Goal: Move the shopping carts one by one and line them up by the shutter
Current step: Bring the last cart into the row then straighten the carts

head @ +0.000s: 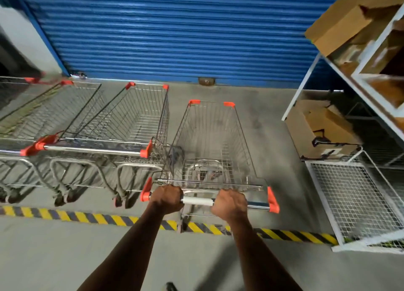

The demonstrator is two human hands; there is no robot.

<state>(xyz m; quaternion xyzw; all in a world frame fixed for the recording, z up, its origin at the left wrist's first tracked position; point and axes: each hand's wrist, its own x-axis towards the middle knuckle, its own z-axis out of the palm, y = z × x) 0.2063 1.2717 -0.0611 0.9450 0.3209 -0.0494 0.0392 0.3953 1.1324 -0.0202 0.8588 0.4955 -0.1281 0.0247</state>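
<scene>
Both hands on the handle bar [197, 201] of the shopping cart [215, 146] at centre frame — left hand [167, 199] and right hand [229, 204], fingers clenched round the bar either side of its white sleeve. Cart nose points at the blue shutter [175, 32], short of it. Parked carts [113, 124] sit in a row at left, closer to the shutter. Yellow-black floor tape [98, 218] runs under the wrists — cardboard boxes [321, 131] and white shelving [349, 194] at right.

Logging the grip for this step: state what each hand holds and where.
Both hands, left hand and right hand, grip the chrome handlebar of the orange-cornered wire shopping cart.
</scene>
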